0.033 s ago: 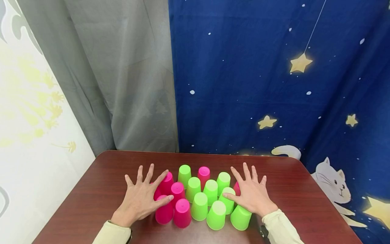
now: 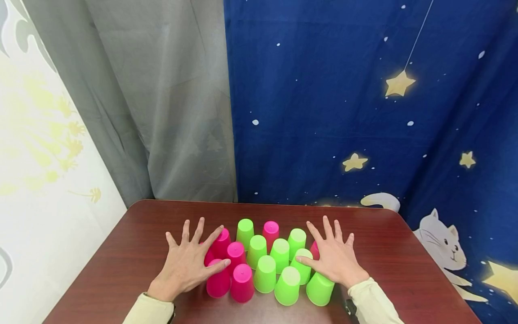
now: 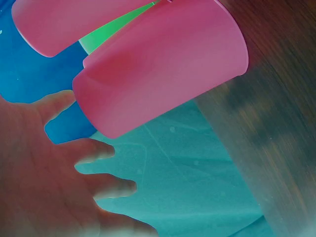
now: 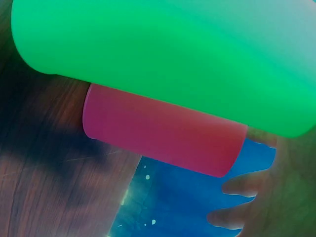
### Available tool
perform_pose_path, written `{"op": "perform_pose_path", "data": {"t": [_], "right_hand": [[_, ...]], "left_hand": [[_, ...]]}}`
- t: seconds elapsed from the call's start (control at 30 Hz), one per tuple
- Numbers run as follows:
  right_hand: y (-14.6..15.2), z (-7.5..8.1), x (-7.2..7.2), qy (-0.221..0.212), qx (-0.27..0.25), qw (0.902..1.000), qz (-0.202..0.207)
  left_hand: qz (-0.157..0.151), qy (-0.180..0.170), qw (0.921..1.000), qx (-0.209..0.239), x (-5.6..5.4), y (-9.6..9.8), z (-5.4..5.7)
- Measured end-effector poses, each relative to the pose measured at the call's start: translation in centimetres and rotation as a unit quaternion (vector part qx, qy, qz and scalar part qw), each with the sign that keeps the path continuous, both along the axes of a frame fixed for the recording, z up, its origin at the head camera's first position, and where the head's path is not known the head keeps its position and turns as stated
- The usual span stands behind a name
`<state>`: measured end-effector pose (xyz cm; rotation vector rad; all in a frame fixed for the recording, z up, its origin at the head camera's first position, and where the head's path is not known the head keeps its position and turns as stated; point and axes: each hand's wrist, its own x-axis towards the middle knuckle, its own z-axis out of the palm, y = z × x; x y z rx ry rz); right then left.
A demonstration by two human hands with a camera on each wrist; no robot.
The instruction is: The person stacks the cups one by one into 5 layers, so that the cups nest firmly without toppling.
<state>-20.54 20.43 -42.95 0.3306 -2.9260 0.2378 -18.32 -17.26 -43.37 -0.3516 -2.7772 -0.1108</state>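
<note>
Several pink and green cups stand upside down in a loose cluster on the brown table. My left hand [image 2: 188,265], fingers spread, hovers over the pink cups at the left; its thumb overlaps the top of a front pink cup [image 2: 218,283]. In the left wrist view a pink cup [image 3: 168,69] is just beyond the fingertips. Spread wide as well, my right hand [image 2: 333,258] is over the right end of the cluster, above a green cup [image 2: 320,290]. It partly hides a pink cup [image 2: 314,249], which the right wrist view shows behind a large green cup [image 4: 163,64].
The brown table [image 2: 404,270] ends at a back edge just behind the cups. A grey curtain [image 2: 190,112] and a dark blue curtain [image 2: 315,112] with stars hang behind it. At the left is a white patterned panel [image 2: 48,216].
</note>
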Motion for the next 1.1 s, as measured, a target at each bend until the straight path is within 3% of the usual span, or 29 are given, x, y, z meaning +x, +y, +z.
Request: {"op": "perform_pose_path", "data": {"t": [0.43,0.67,0.9,1.1], "right_hand": [[0.4,0.6,-0.5,-0.009,-0.022,0.9996,0.014],[1.0,0.6,-0.7,-0.019,-0.061,0.9972,0.039],[2.2,0.1,-0.5,-0.026,-0.136,0.9873,0.078],[3.0,-0.4,-0.5,-0.017,-0.158,0.9819,0.103]], "left_hand": [[0.005,-0.013,0.9997,0.021,0.1,-0.8,0.0],[0.004,-0.044,0.9976,0.053,0.4,-1.3,0.1],[-0.021,-0.103,0.9827,0.152,1.1,-1.9,0.0],[-0.043,-0.107,0.9755,0.187,1.6,-2.3,-0.4]]}}
